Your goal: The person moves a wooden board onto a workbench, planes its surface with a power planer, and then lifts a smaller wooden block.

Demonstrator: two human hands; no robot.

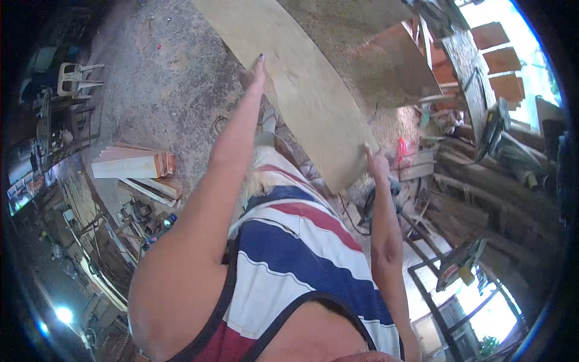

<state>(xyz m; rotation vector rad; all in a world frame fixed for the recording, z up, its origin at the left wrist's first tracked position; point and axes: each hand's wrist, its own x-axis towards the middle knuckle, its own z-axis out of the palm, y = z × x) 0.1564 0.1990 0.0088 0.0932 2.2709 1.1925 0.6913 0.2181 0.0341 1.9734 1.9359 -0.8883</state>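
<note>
A long, pale plywood strip (307,84) stretches from the top of the view down toward my waist at a slant. My left hand (258,73) grips its left long edge, with the thumb on the upper face and the fingers mostly hidden beneath. Near the lower right corner, my right hand (378,164) is closed on the opposite edge, its thumb also lying on top. The near end of the strip is close to my striped shirt.
Stacked boards (136,161) lie on the dusty floor (163,78) at the left. A plastic chair (75,79) stands farther off. At the right are a wide plywood sheet (386,66), a red plastic bag (405,149) and piled timber (464,187).
</note>
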